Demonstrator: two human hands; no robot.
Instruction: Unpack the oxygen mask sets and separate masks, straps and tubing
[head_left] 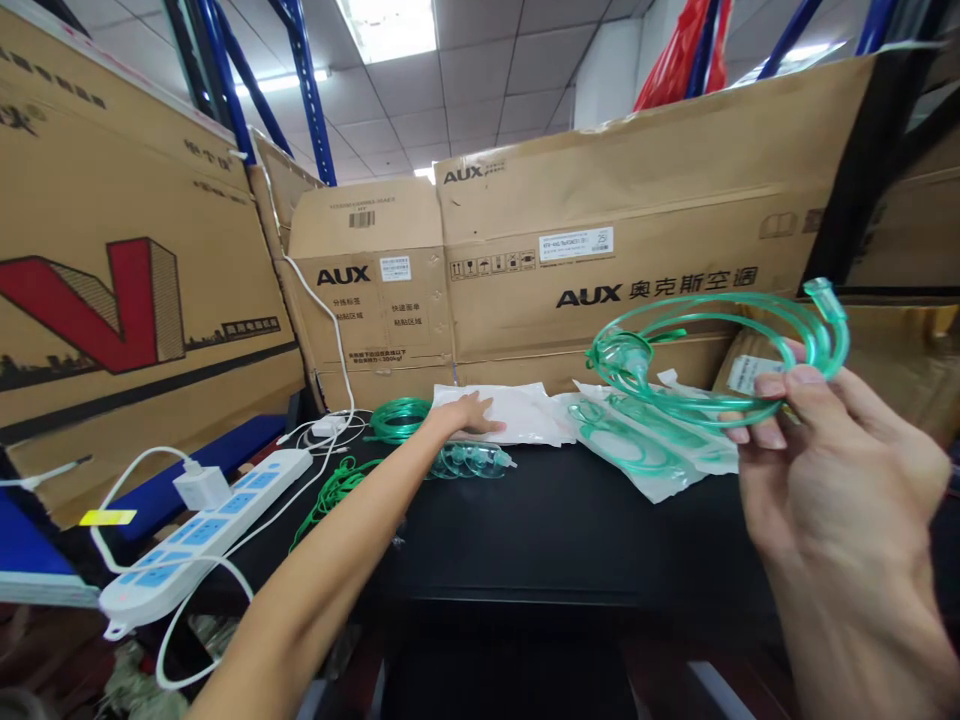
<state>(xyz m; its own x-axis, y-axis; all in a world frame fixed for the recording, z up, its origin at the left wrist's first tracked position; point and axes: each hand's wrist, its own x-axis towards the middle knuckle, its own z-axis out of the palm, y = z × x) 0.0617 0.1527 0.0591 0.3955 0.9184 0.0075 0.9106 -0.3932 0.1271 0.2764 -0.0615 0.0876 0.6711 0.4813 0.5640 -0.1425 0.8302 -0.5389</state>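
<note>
My right hand is raised at the right, its thumb and fingers closed on a coil of clear green oxygen tubing. A clear connector tops the coil, and a small green oxygen mask hangs at its far side. My left hand stretches across the table and touches a stack of white bags; its fingers are spread, with nothing visibly gripped. Just in front of that hand lies a row of clear green masks. Beside my left wrist sits another coil of green tubing.
Packed bags with green tubing lie at the right of the black table. Green elastic cords and a white power strip with cables are at the left. Tall cardboard panels stand behind.
</note>
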